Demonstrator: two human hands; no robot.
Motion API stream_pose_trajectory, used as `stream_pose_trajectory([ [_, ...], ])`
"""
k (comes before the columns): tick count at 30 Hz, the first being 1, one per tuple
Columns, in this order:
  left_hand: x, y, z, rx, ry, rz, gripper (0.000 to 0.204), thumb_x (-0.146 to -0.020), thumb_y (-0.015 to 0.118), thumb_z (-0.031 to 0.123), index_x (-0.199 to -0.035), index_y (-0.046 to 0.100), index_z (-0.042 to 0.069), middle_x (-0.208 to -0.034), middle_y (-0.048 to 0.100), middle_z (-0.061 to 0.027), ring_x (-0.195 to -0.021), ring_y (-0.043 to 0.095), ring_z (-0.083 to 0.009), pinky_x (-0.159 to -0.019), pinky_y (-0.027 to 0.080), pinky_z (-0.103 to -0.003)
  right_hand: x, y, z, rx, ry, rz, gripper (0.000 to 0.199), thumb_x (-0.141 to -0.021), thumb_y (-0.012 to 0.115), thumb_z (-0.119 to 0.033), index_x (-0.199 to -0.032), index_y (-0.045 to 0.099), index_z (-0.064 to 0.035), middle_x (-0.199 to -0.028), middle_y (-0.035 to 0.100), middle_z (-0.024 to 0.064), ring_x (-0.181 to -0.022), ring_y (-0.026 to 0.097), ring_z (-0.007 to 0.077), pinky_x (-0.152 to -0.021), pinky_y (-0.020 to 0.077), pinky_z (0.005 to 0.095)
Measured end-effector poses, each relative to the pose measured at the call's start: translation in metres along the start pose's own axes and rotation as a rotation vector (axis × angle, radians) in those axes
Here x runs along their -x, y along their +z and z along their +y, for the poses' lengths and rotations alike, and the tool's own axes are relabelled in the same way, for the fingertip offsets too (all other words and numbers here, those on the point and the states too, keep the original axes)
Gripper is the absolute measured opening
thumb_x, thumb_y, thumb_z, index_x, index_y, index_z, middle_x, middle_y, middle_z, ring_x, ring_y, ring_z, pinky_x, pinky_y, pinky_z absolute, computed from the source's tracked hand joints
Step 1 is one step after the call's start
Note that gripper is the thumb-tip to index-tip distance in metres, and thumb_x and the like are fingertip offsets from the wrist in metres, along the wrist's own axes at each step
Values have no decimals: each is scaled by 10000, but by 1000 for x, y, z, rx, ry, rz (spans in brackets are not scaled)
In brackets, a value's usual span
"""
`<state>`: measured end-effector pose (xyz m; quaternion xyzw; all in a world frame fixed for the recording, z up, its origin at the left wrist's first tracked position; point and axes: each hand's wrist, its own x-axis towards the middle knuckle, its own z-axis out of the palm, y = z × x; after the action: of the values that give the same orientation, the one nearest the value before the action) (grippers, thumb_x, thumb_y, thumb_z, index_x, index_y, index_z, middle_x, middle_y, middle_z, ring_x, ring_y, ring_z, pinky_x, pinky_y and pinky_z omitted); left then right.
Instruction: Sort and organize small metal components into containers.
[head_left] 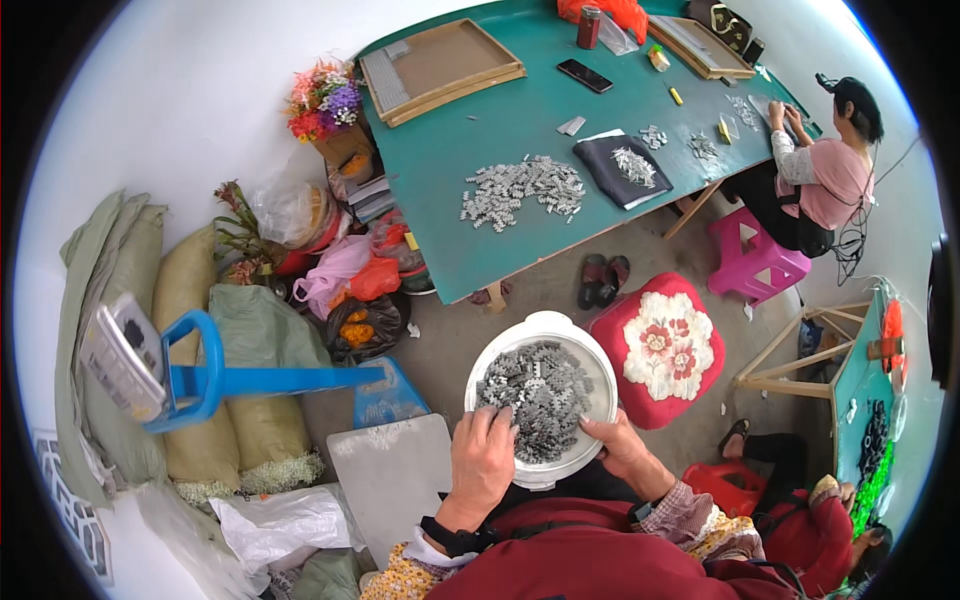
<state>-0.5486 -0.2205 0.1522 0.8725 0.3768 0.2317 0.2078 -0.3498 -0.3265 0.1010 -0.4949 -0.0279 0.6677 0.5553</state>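
Note:
A round white plastic basin (592, 352) is in front of my body, filled with many small grey toothed pieces (540, 385). My right hand (628, 452) grips the basin's right rim, thumb on top and the other fingers mostly beneath. On the left side, my left hand (483, 455) is curled over the near rim, its fingertips against the grey pieces; its thumb's underside is hidden. More of the same pieces lie in a loose heap (520, 192) on the green table (430, 235) ahead. Beside that heap, a dark cloth (597, 158) carries a pile of slim silver pieces (633, 168).
A blue platform scale (290, 381) with a grey plate (390, 480) stands at my left, before stuffed sacks (185, 330). A red cushioned stool (610, 335) is close by on the right. One person (835, 180) works at the table; another (815, 535) sits lower right.

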Motion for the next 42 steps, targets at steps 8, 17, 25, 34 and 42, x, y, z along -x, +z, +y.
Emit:
stream_pose_trajectory([
  [8, -81, 25, -41, -10, -49, -90, 250, -785, 699, 43, -1018, 621, -4, -981, 587, -145, -879, 576, -340, -780, 475, -442, -72, 5, -54, 4, 10, -43, 274, -917, 676, -133, -1164, 632, -24, -886, 698, 33, -636, 608, 74, -469, 402, 218],
  [17, -196, 55, -59, 42, -183, -125, 141, -807, 669, 6, -945, 644, -5, -937, 617, -152, -885, 601, -362, -772, 499, -440, -153, 2, -124, -52, -12, -47, 324, -931, 668, -120, -1223, 607, 7, -1015, 694, 60, -853, 662, 127, -693, 555, 282],
  [25, -261, 58, -79, 952, -962, -130, 117, -905, 664, 15, -1007, 676, -40, -846, 675, -55, -705, 623, -123, -630, 496, -259, -187, 2, -157, -152, -2, 87, 343, -924, 669, -110, -1234, 594, 15, -1034, 702, 74, -849, 675, 124, -706, 555, 270],
  [34, -300, 70, -109, 1137, -980, -208, 226, -887, 655, -27, -1112, 666, -43, -873, 690, -104, -729, 660, -158, -648, 531, -273, -212, 11, -147, -213, -57, 193, 348, -919, 675, -109, -1232, 592, 18, -1047, 698, 74, -861, 672, 124, -719, 556, 271],
  [42, -303, 70, -126, 884, -785, -321, 271, -890, 614, -64, -1156, 666, -49, -866, 655, -76, -722, 636, -123, -664, 524, -250, -221, 26, -129, -247, -62, 271, 385, -911, 660, -68, -1265, 557, 43, -1064, 679, 98, -908, 672, 167, -772, 568, 320],
])
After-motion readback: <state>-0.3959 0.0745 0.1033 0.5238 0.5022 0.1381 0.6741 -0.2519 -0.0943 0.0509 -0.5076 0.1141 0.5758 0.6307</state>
